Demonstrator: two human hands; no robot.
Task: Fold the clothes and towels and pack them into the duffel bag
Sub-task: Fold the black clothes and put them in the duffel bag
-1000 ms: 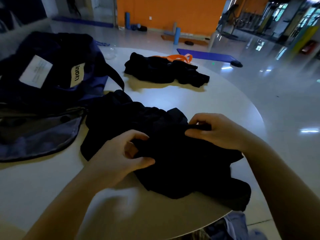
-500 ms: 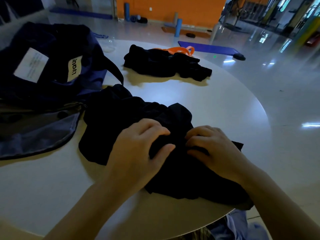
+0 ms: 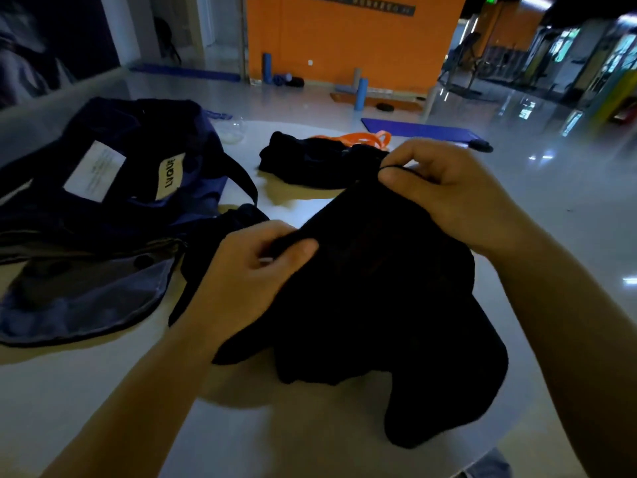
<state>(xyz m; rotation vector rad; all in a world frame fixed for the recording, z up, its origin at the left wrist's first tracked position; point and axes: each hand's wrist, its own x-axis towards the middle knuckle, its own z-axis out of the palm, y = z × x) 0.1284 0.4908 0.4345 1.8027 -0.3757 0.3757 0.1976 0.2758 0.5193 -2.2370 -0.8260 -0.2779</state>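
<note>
Hands work a black garment [image 3: 372,305] at the near edge of a round white table [image 3: 103,391], the cloth bunched and partly lifted, its lower folds spilling toward the rim. The left hand [image 3: 255,270] pinches a fold between thumb and curled fingers at the garment's left side; the right hand [image 3: 444,191] pinches a thin hem higher and farther out, so the stretched edge between them runs diagonally from near-left up to far-right. That line appears to be the garment's long axis for now, though the fabric is too dark and crumpled to tell collar from hem.

Doing this step well likely means pulling the held edge taut, shaking the loose cloth flat onto the table, and matching corners before any crease is pressed; the bulk hanging near the rim could slide off if released early.

Just left of the garment lies the navy duffel bag [image 3: 113,208], slumped on its side with a pale label showing and its mouth toward the person. Farther across the table sits a second black clothing pile [image 3: 310,163], unfolded, with an orange band [image 3: 362,138] resting at its far edge. Beyond, a blue mat [image 3: 413,129] lies on the glossy floor.
</note>
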